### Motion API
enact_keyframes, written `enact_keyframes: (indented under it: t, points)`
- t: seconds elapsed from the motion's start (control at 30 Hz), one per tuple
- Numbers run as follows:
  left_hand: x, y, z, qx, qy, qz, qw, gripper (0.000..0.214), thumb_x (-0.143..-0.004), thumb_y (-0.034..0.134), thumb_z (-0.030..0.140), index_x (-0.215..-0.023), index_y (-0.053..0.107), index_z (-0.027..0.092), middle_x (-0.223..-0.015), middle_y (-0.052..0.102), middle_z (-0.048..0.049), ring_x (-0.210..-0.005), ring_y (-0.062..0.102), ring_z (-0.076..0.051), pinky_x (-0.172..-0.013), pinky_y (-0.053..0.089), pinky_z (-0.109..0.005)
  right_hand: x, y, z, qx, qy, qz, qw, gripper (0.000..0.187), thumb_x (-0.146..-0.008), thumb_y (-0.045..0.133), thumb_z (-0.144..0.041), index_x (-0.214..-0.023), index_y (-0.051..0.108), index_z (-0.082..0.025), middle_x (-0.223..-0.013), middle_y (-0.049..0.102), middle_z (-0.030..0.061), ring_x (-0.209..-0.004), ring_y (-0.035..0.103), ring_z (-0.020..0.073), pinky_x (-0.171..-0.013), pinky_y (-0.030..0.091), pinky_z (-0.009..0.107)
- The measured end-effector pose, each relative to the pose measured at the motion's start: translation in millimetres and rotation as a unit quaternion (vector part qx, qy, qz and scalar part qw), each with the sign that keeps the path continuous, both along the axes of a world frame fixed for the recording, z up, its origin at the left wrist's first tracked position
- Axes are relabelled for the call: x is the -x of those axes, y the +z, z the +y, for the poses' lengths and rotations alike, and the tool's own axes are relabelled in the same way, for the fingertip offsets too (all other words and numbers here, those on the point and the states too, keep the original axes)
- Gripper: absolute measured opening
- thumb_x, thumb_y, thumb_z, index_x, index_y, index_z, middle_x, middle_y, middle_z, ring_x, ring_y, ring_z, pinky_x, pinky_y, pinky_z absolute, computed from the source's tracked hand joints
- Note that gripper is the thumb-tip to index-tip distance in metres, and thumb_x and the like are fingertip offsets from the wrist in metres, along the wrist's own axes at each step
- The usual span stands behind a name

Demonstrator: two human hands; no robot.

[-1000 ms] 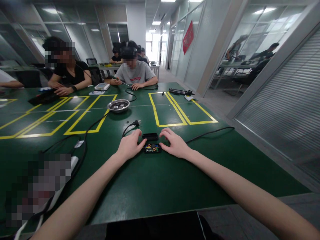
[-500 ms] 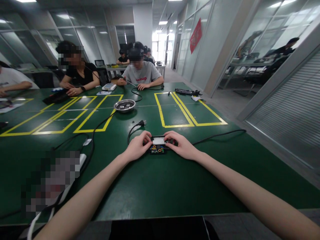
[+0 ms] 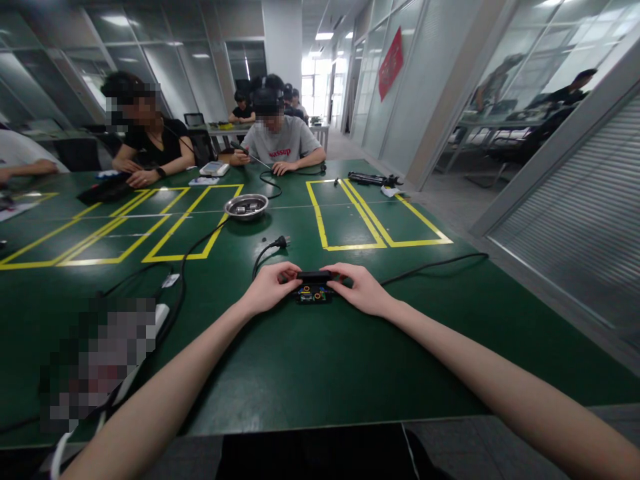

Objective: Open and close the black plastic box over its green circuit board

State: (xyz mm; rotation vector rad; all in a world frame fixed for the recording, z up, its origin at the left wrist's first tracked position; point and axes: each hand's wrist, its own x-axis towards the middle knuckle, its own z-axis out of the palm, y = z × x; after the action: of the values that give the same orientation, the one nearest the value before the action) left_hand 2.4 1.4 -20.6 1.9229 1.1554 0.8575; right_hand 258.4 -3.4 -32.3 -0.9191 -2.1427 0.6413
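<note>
A narrow black cover (image 3: 314, 276), like half of a power adapter case, is pinched at its two ends between my hands. My left hand (image 3: 269, 288) grips its left end with thumb and fingers, and my right hand (image 3: 361, 287) grips the right end the same way. Just below and in front of it, an open black case half with a circuit board (image 3: 312, 295) rests on the table; yellow-ringed coils and blue parts show on the board. Whether the cover touches the lower half I cannot tell.
Beyond my left hand lies a black plug (image 3: 283, 242) on its cord. A steel bowl (image 3: 246, 217) with metal parts stands farther back. Another black cable (image 3: 435, 269) runs right. A white power strip (image 3: 159, 327) lies at left. Across the green table (image 3: 350, 373) a co-worker holds a screwdriver (image 3: 257, 161).
The cover has been tipped: its pale face showed before, and now its black side faces me. Both hands still hold its ends. The view has shifted slightly.
</note>
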Motion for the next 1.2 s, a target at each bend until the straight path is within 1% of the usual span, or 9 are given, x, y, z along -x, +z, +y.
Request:
enact_keyframes:
  t: [0.13,0.3,0.37,0.47,0.6,0.7,0.93,1.07,1.2]
  points:
    - [5.3,4.8,4.1,0.102,-0.047,-0.042,0.993,0.026,-0.075,0.078,0.033,-0.093,0.070,0.015,-0.086,0.075,-0.0042,-0.080,0.069,-0.018,-0.078,0.054,-0.030,-2.0,1.4,-0.2,0.008,-0.008,-0.036,0.999,0.027,-0.093,0.059,-0.019,-0.116,0.073,-0.022,-0.108,0.077,0.0079,-0.096,0.070,0.0235,-0.088,0.057,0.042]
    - [12.2,14.8,5.3,0.151,-0.103,-0.031,0.983,0.032,-0.078,0.077,0.036,-0.102,0.071,0.016,-0.094,0.078,-0.0057,-0.087,0.072,-0.019,-0.084,0.054,-0.032,-2.2,2.9,-1.6,0.010,-0.004,-0.046,0.999,0.025,-0.091,0.061,-0.020,-0.113,0.072,-0.021,-0.106,0.076,0.0076,-0.093,0.069,0.0222,-0.082,0.057,0.038]
    - [13.0,17.5,4.2,0.149,-0.101,-0.040,0.983,0.031,-0.079,0.075,0.038,-0.100,0.071,0.016,-0.094,0.077,-0.0054,-0.087,0.071,-0.018,-0.084,0.054,-0.032,-2.3,4.3,-2.2,0.011,0.008,-0.043,0.999,0.025,-0.091,0.060,-0.019,-0.112,0.072,-0.020,-0.106,0.076,0.0078,-0.093,0.069,0.0220,-0.081,0.057,0.037]
    - [12.2,18.8,2.5,0.137,-0.081,-0.049,0.986,0.029,-0.079,0.075,0.040,-0.094,0.072,0.016,-0.090,0.076,-0.0046,-0.083,0.069,-0.018,-0.083,0.053,-0.032,-3.2,7.3,-3.4,0.004,0.033,-0.042,0.999,0.026,-0.090,0.059,-0.018,-0.113,0.071,-0.021,-0.106,0.075,0.0079,-0.094,0.068,0.0222,-0.083,0.056,0.039]
    - [11.4,18.4,1.8,0.142,-0.081,-0.046,0.985,0.030,-0.077,0.077,0.040,-0.093,0.072,0.016,-0.084,0.075,-0.0038,-0.078,0.068,-0.017,-0.078,0.053,-0.031,-4.9,10.1,-5.5,-0.002,0.073,-0.043,0.996,0.029,-0.090,0.065,-0.026,-0.119,0.070,-0.022,-0.111,0.074,0.0091,-0.098,0.068,0.0237,-0.089,0.055,0.042]
    - [11.3,17.5,2.4,0.145,-0.088,-0.053,0.984,0.028,-0.075,0.078,0.038,-0.090,0.071,0.015,-0.083,0.074,-0.0034,-0.076,0.067,-0.016,-0.076,0.052,-0.029,-5.0,9.5,-6.4,-0.005,0.092,-0.032,0.995,0.029,-0.093,0.065,-0.029,-0.120,0.070,-0.021,-0.114,0.074,0.0102,-0.101,0.067,0.0236,-0.091,0.054,0.042]
    - [8.1,15.6,2.4,0.121,-0.083,-0.023,0.989,0.028,-0.077,0.076,0.041,-0.087,0.071,0.015,-0.078,0.072,-0.0028,-0.071,0.064,-0.015,-0.072,0.051,-0.028,-2.7,10.1,-7.5,-0.049,0.102,-0.043,0.993,0.029,-0.094,0.065,-0.026,-0.121,0.070,-0.020,-0.112,0.074,0.0108,-0.103,0.067,0.0240,-0.092,0.055,0.043]
    - [6.4,16.5,-0.4,0.091,-0.088,-0.002,0.992,0.026,-0.081,0.072,0.040,-0.088,0.072,0.015,-0.077,0.072,-0.0030,-0.071,0.063,-0.015,-0.070,0.050,-0.028,-3.3,11.5,-8.4,-0.086,0.112,-0.074,0.987,0.034,-0.090,0.068,-0.025,-0.123,0.069,-0.021,-0.113,0.074,0.0107,-0.103,0.067,0.0249,-0.091,0.056,0.043]
    - [3.7,15.5,-3.6,0.051,-0.094,0.018,0.994,0.024,-0.085,0.068,0.039,-0.089,0.071,0.015,-0.076,0.070,-0.0020,-0.069,0.062,-0.015,-0.067,0.049,-0.026,-3.0,9.5,-8.4,-0.117,0.111,-0.096,0.982,0.032,-0.088,0.070,-0.024,-0.120,0.070,-0.021,-0.113,0.074,0.0118,-0.102,0.067,0.0258,-0.089,0.057,0.044]
